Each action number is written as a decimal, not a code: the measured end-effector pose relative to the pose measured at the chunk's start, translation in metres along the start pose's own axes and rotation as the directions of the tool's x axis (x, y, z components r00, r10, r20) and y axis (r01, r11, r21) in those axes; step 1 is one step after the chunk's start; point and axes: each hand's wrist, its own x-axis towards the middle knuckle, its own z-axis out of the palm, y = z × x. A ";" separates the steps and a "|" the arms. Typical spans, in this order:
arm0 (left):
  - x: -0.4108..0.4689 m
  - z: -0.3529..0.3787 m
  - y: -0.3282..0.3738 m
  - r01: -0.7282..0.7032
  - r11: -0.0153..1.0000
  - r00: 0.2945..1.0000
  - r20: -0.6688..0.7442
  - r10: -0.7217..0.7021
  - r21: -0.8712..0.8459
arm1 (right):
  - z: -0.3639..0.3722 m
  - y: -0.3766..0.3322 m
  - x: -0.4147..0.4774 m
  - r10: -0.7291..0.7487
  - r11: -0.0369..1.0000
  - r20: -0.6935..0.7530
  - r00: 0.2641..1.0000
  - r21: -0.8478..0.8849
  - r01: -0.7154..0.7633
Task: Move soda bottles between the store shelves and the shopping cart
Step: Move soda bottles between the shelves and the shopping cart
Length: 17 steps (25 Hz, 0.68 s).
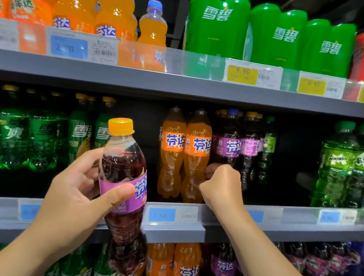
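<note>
Gripping grape Fanta bottle in fingers of left hand, lower centre-left, cap up, top leaning slightly left. Curling fingers of right hand round upright orange Fanta bottle on middle shelf, centre.

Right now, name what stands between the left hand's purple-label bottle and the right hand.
Two orange soda bottles on the middle shelf, seen in the head view.

The purple-labelled bottle in the left hand and the orange bottles by the right hand read 芬达. Between the hands, a blue tag shows 3 50. Above them, green packs read 雪碧 over yellow tags marked 9 90. Right of the right hand, a green bottle says MIRINDA.
</note>
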 end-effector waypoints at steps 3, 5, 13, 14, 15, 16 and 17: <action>0.001 0.000 0.002 0.001 1.000 1.000 0.017 -0.001 0.005 | -0.007 0.005 -0.004 -0.051 0.997 -0.027 0.998 0.052 0.053; 0.002 0.000 0.002 0.000 1.000 1.000 0.013 0.000 0.009 | -0.014 0.011 -0.007 -0.095 0.990 -0.068 0.993 0.093 0.101; 0.006 0.005 0.000 -0.001 1.000 0.999 0.032 0.000 0.016 | -0.021 0.014 -0.003 -0.208 0.971 0.097 0.973 0.143 0.194; 0.006 0.005 -0.001 0.000 1.000 0.999 0.036 -0.001 0.023 | -0.021 0.015 -0.001 -0.209 0.973 0.118 0.971 0.126 0.194; 0.006 0.005 -0.002 0.000 0.999 0.999 0.038 -0.001 0.033 | -0.020 0.016 0.001 -0.207 0.975 0.140 0.968 0.116 0.192; 0.007 0.005 -0.002 0.000 0.999 0.999 0.039 -0.001 0.042 | -0.020 0.017 0.003 -0.202 0.976 0.160 0.966 0.109 0.186; 0.007 0.004 -0.003 0.001 0.999 0.999 0.039 -0.002 0.046 | -0.020 0.018 0.003 -0.193 0.979 0.181 0.964 0.100 0.177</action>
